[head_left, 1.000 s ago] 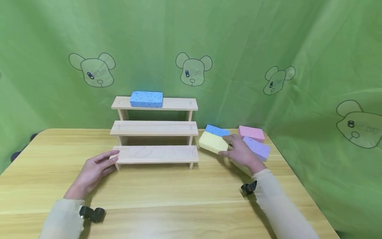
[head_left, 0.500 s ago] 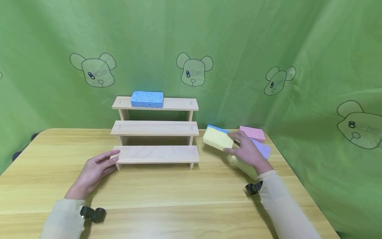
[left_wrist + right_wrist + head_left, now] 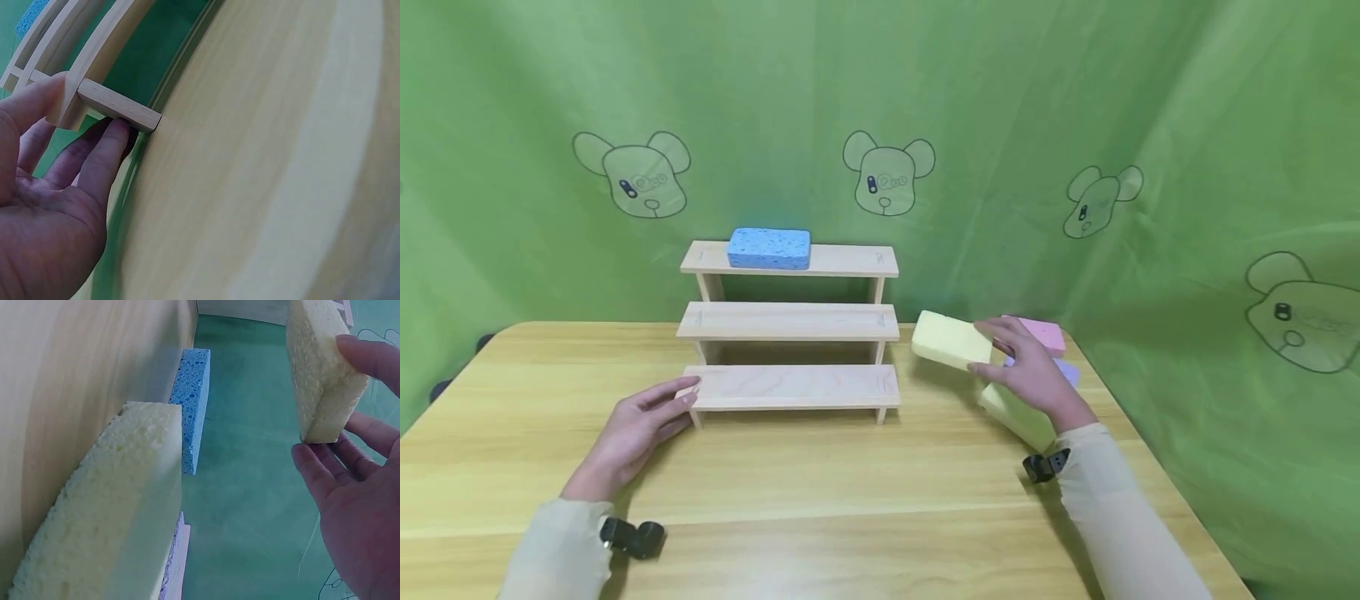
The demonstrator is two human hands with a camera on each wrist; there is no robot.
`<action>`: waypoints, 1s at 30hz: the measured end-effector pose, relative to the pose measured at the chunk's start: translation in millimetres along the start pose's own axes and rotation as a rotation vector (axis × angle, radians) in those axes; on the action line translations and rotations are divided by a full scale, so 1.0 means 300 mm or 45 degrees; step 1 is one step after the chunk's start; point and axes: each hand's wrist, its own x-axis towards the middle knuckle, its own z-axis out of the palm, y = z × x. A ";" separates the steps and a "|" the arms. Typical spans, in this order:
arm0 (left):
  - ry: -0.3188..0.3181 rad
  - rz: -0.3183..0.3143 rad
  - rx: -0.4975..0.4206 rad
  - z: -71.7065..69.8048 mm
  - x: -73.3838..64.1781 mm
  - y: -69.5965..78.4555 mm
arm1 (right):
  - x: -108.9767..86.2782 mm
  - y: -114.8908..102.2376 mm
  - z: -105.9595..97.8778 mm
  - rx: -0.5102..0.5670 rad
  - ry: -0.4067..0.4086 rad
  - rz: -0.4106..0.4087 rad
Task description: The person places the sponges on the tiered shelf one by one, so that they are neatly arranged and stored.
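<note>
In the head view, my right hand (image 3: 1028, 371) pinches a pale yellow sponge (image 3: 951, 339) by its right end, thumb on one long side and fingers on the other. The right wrist view shows that sponge (image 3: 322, 372) raised off the tabletop. My left hand (image 3: 638, 425) grips the left end of the lowest step of a three-tier wooden shelf (image 3: 790, 387). From the left wrist, its fingertips show on the board and against the leg (image 3: 119, 105). A blue sponge (image 3: 769, 249) lies on the top tier, left of its middle.
Under and beside my right hand lie a second yellow sponge (image 3: 1017, 415), a purple sponge (image 3: 1066, 371) and a pink sponge (image 3: 1047, 335). Another blue sponge (image 3: 192, 394) shows in the right wrist view. A green curtain (image 3: 985, 233) hangs behind the wooden table (image 3: 820, 517).
My right hand has lifted the yellow sponge and moved it slightly right and up; it now hides the loose blue sponge in the head view. The left hand stays in place.
</note>
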 end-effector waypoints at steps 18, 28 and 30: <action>-0.006 -0.005 -0.034 0.005 0.018 0.008 | 0.009 -0.049 -0.035 0.312 0.164 -0.014; -0.006 -0.006 -0.031 -0.001 0.008 0.000 | 0.023 -0.100 -0.036 0.342 0.150 -0.022; -0.004 -0.007 -0.023 0.000 0.006 -0.002 | 0.028 -0.107 -0.034 0.349 0.142 -0.031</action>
